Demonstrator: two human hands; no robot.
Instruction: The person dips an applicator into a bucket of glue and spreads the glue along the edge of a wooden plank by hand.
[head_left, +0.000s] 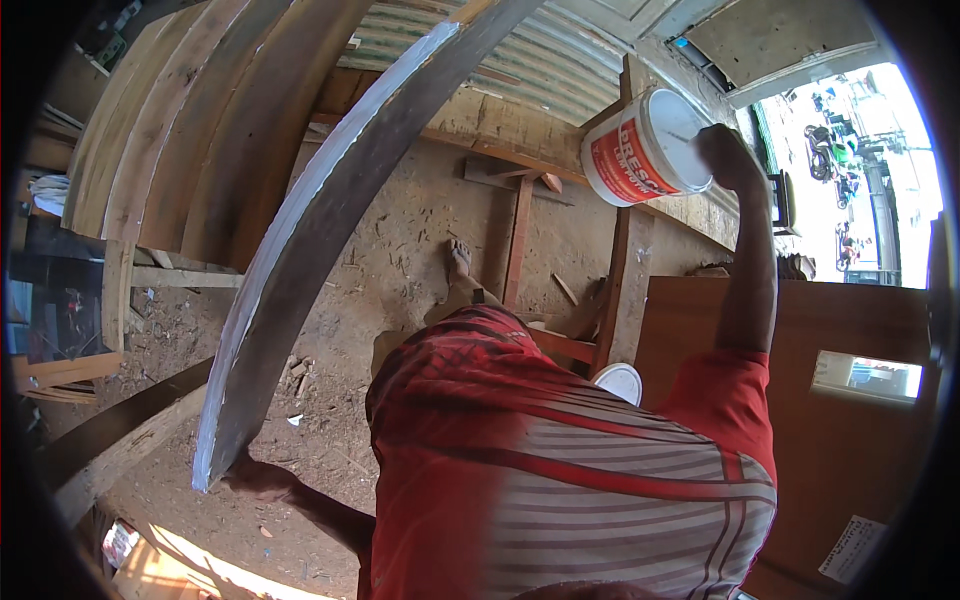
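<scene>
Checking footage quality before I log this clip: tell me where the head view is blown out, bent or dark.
Head view: the street beyond the doorway at upper right is overexposed; the grey plank held by the left hand curves from fisheye distortion; the picture's corners are black; the white tub in the right hand is sharp and well lit.

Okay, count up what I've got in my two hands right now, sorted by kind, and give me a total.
Long grey board with a white edge, gripped at its lower end by the left hand: 1
White and red plastic bucket, held up by the right hand: 1
Total: 2
</scene>
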